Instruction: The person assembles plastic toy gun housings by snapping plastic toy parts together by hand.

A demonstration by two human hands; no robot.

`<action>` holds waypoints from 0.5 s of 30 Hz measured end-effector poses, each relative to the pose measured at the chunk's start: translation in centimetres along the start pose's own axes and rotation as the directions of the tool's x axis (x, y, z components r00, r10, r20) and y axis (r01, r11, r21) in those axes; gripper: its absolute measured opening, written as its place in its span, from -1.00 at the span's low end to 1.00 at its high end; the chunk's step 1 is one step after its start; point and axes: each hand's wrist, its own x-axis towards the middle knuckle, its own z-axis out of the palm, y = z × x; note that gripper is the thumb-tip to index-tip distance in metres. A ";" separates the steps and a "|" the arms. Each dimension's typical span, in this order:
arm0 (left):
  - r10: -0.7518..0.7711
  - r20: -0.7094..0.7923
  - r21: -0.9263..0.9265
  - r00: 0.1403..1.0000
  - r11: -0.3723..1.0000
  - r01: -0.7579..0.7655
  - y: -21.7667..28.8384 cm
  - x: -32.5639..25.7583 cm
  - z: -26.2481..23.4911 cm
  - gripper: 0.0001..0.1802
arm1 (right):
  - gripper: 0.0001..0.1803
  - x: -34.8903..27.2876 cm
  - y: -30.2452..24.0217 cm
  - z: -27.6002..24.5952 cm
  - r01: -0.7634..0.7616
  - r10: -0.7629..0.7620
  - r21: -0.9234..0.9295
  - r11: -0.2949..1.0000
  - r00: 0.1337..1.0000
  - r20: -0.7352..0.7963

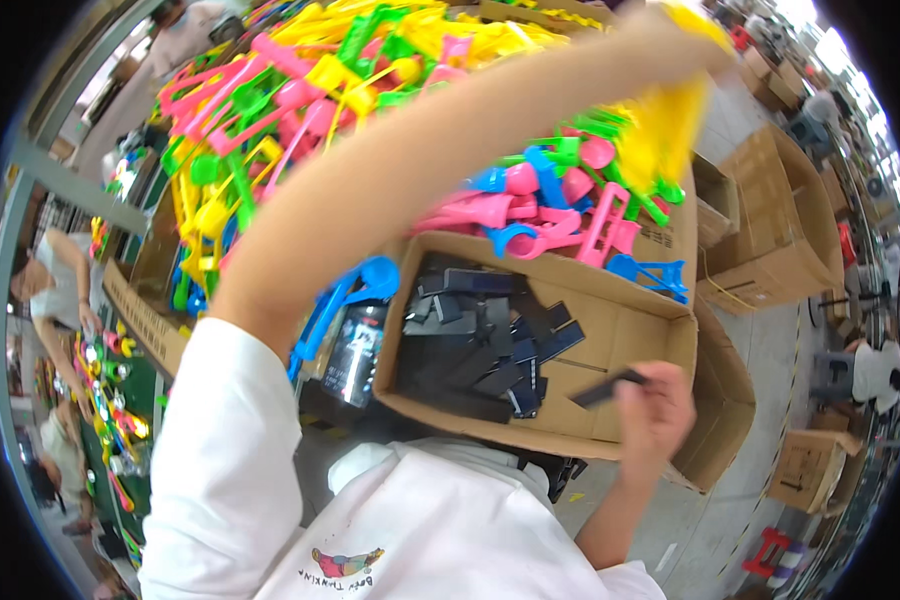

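Observation:
My left arm reaches across the pile to the far right. There my left hand (685, 50), smeared by motion, is closed on yellow plastic pieces (660, 130) that blur along with it; their exact shape cannot be made out. My right hand (658, 410) pinches a small flat black block (602, 390) above the right end of an open cardboard box (610, 265). Inside that box, mostly toward its left, lie several black rectangular blocks (495, 330). Beyond it spreads a heap of pink, green, yellow and blue plastic pieces (300, 95) shaped like scoops and frames.
A phone (355, 355) with a lit screen stands left of the box, beside blue plastic pieces (375, 280). Larger cartons (775, 220) stand on the floor at the right. Other people work at the far left (60, 280) and far right (875, 375).

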 end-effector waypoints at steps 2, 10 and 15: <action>-0.135 0.096 -0.062 0.986 0.988 0.141 1.5 -6.7 4.5 -0.03 | -0.80 -1.3 2.2 -4.4 0.138 -0.122 0.116 0.984 0.983 -0.139; -0.276 0.075 0.225 0.958 0.941 0.253 -1.1 -23.0 16.2 -0.24 | -0.73 -3.8 3.6 -9.8 0.039 -0.081 0.626 0.779 0.996 0.039; -0.209 -0.152 0.332 0.966 0.910 0.249 -3.5 -25.5 16.2 -0.17 | -0.74 -4.7 4.4 -9.8 -0.010 0.006 0.620 0.784 1.000 0.009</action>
